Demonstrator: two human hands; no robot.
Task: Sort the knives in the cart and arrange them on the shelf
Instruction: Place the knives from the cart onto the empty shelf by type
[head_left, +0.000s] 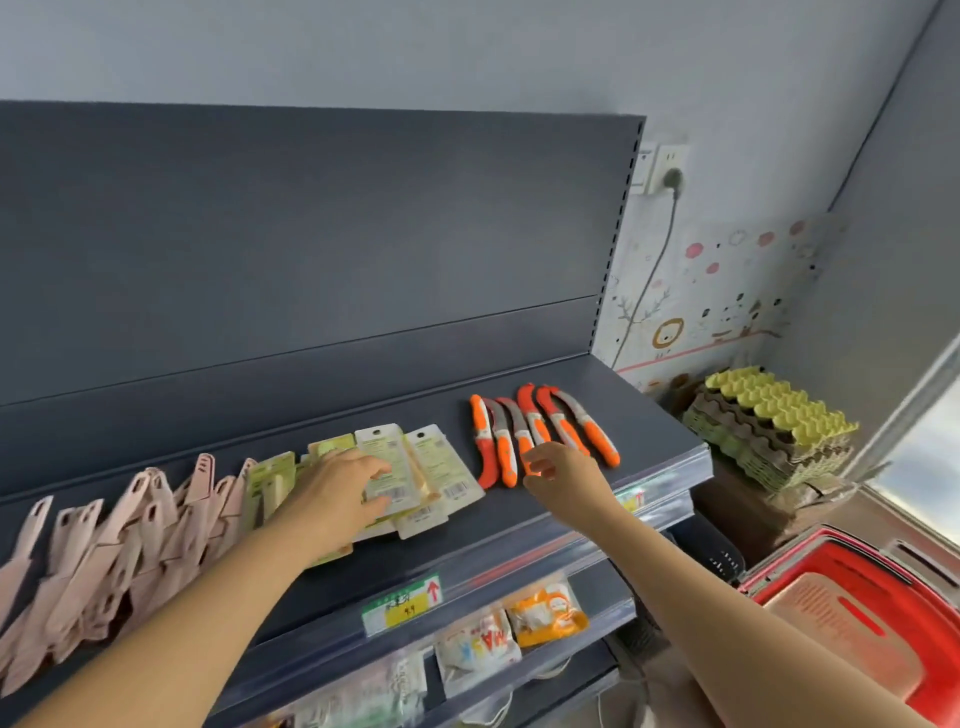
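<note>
- Dark grey shelf (519, 525) against a pale wall carries 3 groups: pink knives (130, 530) at the left, green packed knives (436, 467) in the middle, about 6 orange knives (597, 436) at the right.
- Left hand (332, 499) lies palm-down on the green packs, fingers (363, 465) straight and slightly spread.
- Right hand (563, 478) hovers at the orange handle ends, fingers loosely curled; whether they pinch a handle I cannot tell.
- Red cart (909, 597) sits low at the right, apart from the shelf.
- Risk: the green packs overlap loosely, so a sideways push could fan them over the front edge.
- Risk: a curled finger could nudge 1 orange knife and skew its close-packed neighbours.
</note>
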